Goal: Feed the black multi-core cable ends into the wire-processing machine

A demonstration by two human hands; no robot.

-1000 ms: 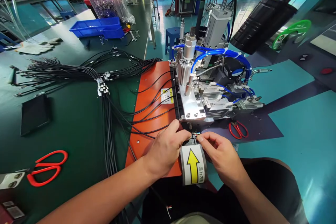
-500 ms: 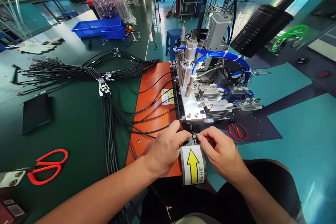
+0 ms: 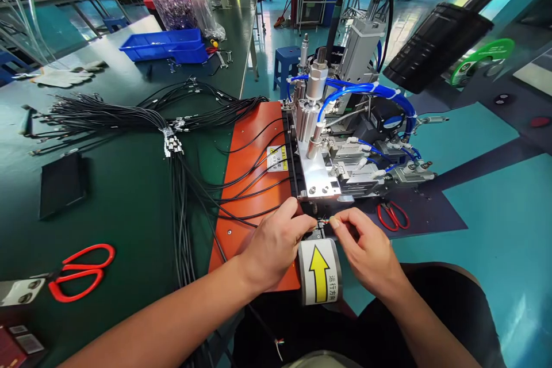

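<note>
My left hand, in a pinch, grips the end of a black cable at the front of the machine. Thin coloured wires fan out of that end, and the fingertips of my right hand are closed on them. Both hands are just above a round drum with a yellow arrow label. Other black cables lie across the orange plate under my left arm. A loose cable end with bare coloured wires hangs over my lap.
Red-handled scissors lie on the green table, left. Another red-handled pair lies right of the machine. A large cable bundle, a black flat box, a blue bin and gloves are on the table. A black cylinder overhangs, upper right.
My right hand has shifted slightly right, away from my left hand, so more of the coloured wires shows between them. My left hand stays at the same spot on the machine.
</note>
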